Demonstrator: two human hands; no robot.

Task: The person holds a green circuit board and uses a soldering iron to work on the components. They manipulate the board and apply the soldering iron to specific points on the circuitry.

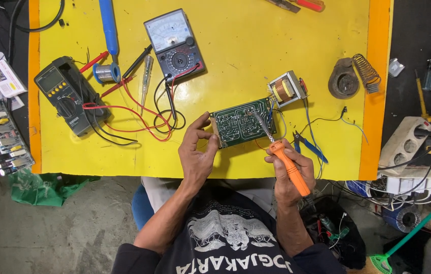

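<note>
A yellow mat (276, 30) with orange strips down both sides covers the bench; its near edge runs just under the hands, and the floor (63, 228) below is grey concrete. The broadest bare stretch of mat lies along the far right, between the analog meter (173, 44) and the coiled iron stand (353, 77); the near left corner is also open.

The left side is crowded: a dark digital meter (65, 95) near the left edge, red and black leads (134, 114) looped beside it, a solder spool (106, 73) and a blue tool (108, 25) toward the far edge.

The board (241, 123) sits near the middle of the near edge, green, solder side up, tilted, wired to a small transformer (286, 89) just beyond it. The left hand (196, 149) pinches the board's left end between thumb and fingers. The right hand (289, 170) is closed around an orange iron (289, 165), its tip resting on the board's right part. Blue-handled cutters (309, 147) lie just right of the hand.
</note>
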